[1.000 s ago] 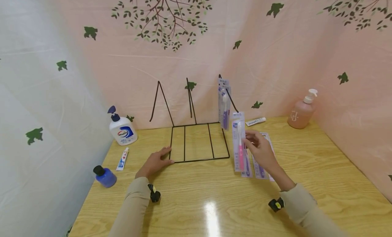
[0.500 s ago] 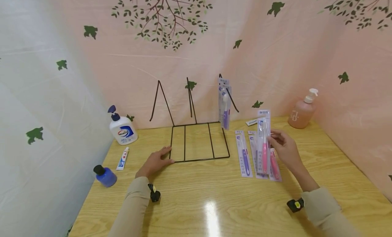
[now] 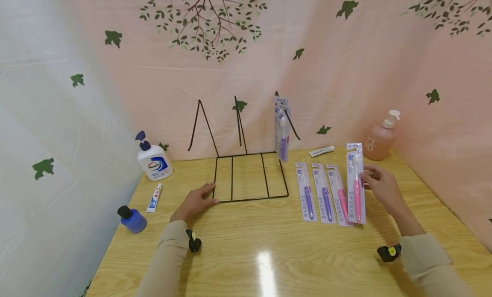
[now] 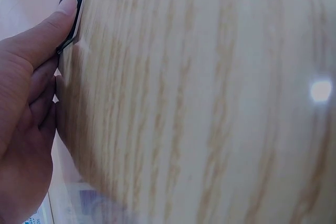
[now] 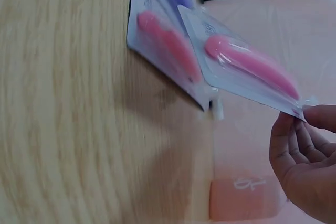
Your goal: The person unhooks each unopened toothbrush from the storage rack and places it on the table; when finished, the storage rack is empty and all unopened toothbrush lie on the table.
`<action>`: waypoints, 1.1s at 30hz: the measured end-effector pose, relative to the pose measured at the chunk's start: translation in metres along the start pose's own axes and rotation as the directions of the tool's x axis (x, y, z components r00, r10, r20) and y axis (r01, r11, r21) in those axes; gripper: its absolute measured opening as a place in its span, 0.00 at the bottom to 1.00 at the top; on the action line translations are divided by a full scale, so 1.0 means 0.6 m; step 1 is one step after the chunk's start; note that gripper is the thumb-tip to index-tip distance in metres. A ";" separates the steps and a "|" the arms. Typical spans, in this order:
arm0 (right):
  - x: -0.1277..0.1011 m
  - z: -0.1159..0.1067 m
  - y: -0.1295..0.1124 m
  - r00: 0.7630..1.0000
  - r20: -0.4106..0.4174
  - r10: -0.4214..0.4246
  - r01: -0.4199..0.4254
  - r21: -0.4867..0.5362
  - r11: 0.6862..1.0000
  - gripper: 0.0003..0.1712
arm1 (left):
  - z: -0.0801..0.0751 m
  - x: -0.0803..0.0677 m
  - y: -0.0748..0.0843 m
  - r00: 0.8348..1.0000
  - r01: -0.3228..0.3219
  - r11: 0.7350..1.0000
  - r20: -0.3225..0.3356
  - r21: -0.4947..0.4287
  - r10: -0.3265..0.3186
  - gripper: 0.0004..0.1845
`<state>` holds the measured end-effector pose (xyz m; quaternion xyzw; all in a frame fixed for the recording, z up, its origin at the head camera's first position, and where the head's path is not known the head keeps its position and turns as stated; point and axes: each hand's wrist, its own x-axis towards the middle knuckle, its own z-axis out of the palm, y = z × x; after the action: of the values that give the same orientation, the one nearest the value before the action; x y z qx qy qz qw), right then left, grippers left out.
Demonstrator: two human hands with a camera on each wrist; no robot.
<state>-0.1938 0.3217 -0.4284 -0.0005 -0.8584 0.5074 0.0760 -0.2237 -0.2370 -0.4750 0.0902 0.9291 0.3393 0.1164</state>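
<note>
My right hand [image 3: 382, 188] pinches the edge of a pink toothbrush in a clear blister pack [image 3: 355, 184] between thumb and fingers. In the right wrist view this pack [image 5: 247, 66] is tilted, with its lower end over another pink toothbrush pack [image 5: 165, 40]. Two purple toothbrush packs [image 3: 306, 194] and that pink one [image 3: 339, 196] lie side by side on the table, right of a black wire display rack [image 3: 250, 200]. More toothbrush packs [image 3: 282, 135] hang from the rack's right hook. My left hand [image 3: 196, 203] rests at the rack's front left corner, thumb and fingers on the wire.
A white pump bottle [image 3: 155, 164], a small toothpaste tube [image 3: 154, 198] and a blue bottle [image 3: 133, 220] stand or lie at the left. Behind the packs lies a white tube [image 3: 322, 152]; a pink pump bottle [image 3: 378, 141] stands at the back right. Patterned cloth [image 3: 261, 75] hangs behind the table.
My right hand has carried the pink toothbrush pack from beside the right hook rightward and lower, past the packs lying on the table. My left hand has stayed at the rack.
</note>
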 end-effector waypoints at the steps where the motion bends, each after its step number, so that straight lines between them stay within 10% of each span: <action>1: 0.000 -0.003 0.004 1.000 0.014 0.019 -0.019 0.001 1.000 0.29 | 0.000 0.000 0.000 1.000 0.002 1.000 0.000 -0.003 -0.002 0.38; 21: 0.022 -0.004 0.074 0.955 0.160 0.250 -0.213 -0.221 0.952 0.32 | 0.000 0.002 -0.003 1.000 -0.016 1.000 0.006 0.001 0.016 0.38; 33: 0.026 0.007 0.071 0.956 0.154 0.251 -0.198 -0.297 0.934 0.27 | 0.000 0.001 -0.002 1.000 -0.004 1.000 0.002 -0.001 0.004 0.38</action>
<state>-0.2128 0.3401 -0.4656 -0.0614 -0.9186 0.3849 -0.0656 -0.2244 -0.2378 -0.4757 0.0922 0.9286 0.3398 0.1167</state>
